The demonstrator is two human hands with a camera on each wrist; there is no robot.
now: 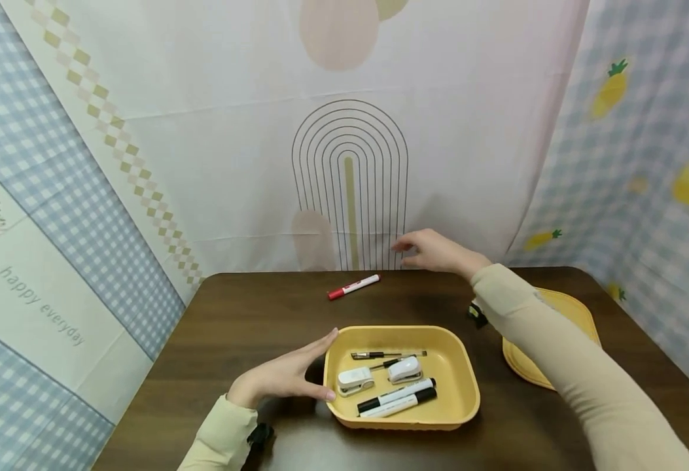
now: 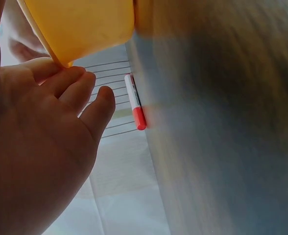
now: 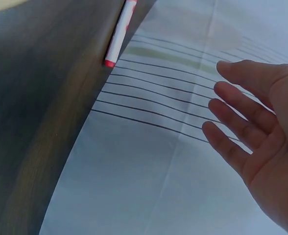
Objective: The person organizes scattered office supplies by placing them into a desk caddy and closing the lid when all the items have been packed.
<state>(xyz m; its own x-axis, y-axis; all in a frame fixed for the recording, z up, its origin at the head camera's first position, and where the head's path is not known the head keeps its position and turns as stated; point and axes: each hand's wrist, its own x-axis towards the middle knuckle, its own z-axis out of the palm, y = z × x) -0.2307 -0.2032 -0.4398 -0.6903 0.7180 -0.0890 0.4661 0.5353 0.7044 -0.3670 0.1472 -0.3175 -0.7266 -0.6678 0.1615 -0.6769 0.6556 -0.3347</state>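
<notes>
My left hand is at the left side of a yellow plastic tray, its thumb and fingers spread apart and their tips touching the rim. Inside the tray lie two white staplers, two black-and-white markers and black pens. My right hand hovers over the back edge of the table, loosely bent fingers holding nothing. A red-and-white marker lies near that edge, to the left of the right hand. The right wrist view shows this hand apart from the marker.
On the right of the dark wooden table is a yellow lid, partly hidden by the right sleeve. A patterned cloth hangs right behind the table's back edge, and checked cloth borders the sides.
</notes>
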